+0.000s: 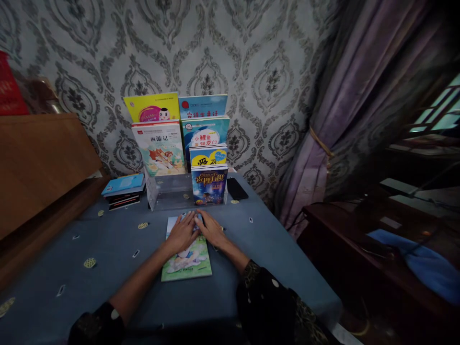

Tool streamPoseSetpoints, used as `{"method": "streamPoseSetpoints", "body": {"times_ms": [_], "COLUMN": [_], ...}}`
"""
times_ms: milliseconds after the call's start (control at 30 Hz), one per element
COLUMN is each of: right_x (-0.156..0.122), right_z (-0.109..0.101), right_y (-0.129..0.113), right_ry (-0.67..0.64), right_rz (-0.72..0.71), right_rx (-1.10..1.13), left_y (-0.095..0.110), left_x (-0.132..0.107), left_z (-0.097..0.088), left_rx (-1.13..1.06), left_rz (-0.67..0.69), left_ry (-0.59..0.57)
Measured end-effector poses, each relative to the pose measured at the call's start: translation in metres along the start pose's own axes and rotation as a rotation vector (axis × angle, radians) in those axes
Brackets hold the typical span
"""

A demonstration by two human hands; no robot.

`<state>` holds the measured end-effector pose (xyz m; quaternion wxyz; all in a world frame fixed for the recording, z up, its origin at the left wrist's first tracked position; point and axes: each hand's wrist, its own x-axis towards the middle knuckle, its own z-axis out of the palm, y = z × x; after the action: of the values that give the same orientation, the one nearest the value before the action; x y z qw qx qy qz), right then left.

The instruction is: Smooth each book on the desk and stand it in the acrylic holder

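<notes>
A thin picture book with a green cover (187,263) lies flat on the blue tablecloth (108,268) in front of me. My left hand (182,233) rests on its upper half, fingers stretched flat. My right hand (212,229) lies beside it on the book's top right corner, fingers also flat, the fingertips of both hands almost meeting. Just behind the hands stands a clear tiered book rack (168,189) with several children's books upright in it; the nearest is a dark blue one (209,184).
A black phone (236,189) lies right of the rack. A short stack of books (124,189) sits left of it. A wooden board (39,163) leans at the left. Patterned wallpaper is behind, a purple curtain (345,124) and dark furniture at the right.
</notes>
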<state>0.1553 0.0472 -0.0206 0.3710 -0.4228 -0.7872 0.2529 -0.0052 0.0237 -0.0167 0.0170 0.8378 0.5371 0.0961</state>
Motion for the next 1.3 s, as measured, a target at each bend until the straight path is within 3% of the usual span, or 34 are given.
{"method": "streamPoseSetpoints", "body": {"times_ms": [233, 533, 700, 933, 1133, 1300], "right_x": [0.000, 0.001, -0.003, -0.009, -0.012, -0.015], "right_z": [-0.001, -0.001, 0.000, 0.002, 0.003, 0.005], "right_y": [0.003, -0.001, -0.003, -0.005, -0.009, -0.014], "right_ry": [-0.001, -0.047, -0.065, -0.104, -0.124, -0.137], "right_rz": [0.034, 0.046, 0.024, -0.026, -0.021, -0.013], "right_rx": [0.042, -0.040, -0.139, -0.248, -0.297, -0.306], "left_y": [0.010, 0.035, 0.047, 0.048, 0.040, 0.023], "left_x": [-0.002, -0.038, -0.062, -0.081, -0.090, -0.093], "left_z": [-0.013, -0.024, -0.027, -0.026, -0.021, -0.012], "left_rx": [-0.056, -0.086, -0.124, -0.135, -0.137, -0.098], "left_rz": [0.226, 0.395, 0.406, 0.395, 0.340, 0.165], "left_ry": [-0.056, -0.100, -0.105, -0.122, -0.089, -0.014]}}
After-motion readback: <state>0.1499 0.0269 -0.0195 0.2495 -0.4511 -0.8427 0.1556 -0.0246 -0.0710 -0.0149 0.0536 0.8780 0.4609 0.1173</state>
